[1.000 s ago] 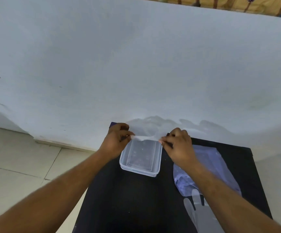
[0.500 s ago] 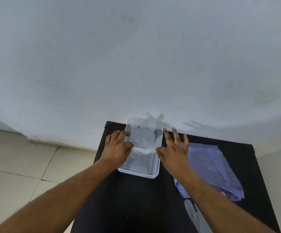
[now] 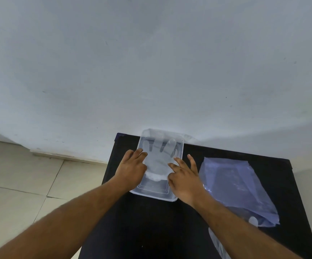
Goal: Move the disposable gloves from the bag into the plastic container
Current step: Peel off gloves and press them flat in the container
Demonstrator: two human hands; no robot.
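Observation:
A clear plastic container (image 3: 152,195) sits on the black table (image 3: 151,230), its far end against the wall. One translucent disposable glove (image 3: 159,157) lies spread flat inside it, fingers pointing at the wall. My left hand (image 3: 131,170) rests flat on the glove's left edge. My right hand (image 3: 184,175) has its fingers spread, fingertips touching the glove's right edge. The bluish plastic bag (image 3: 235,187) lies to the right, with a glove tip (image 3: 253,220) showing at its mouth. Another glove (image 3: 217,243) lies on the table near me, partly hidden by my right forearm.
A pale wall (image 3: 151,71) rises directly behind the table. Tiled floor (image 3: 30,184) lies to the left, beyond the table's left edge. The table's right edge runs just past the bag.
Both hands have laid the glove down from a pinched, lifted hold into the container. My fingers have let go of its cuff and now rest flat on it.

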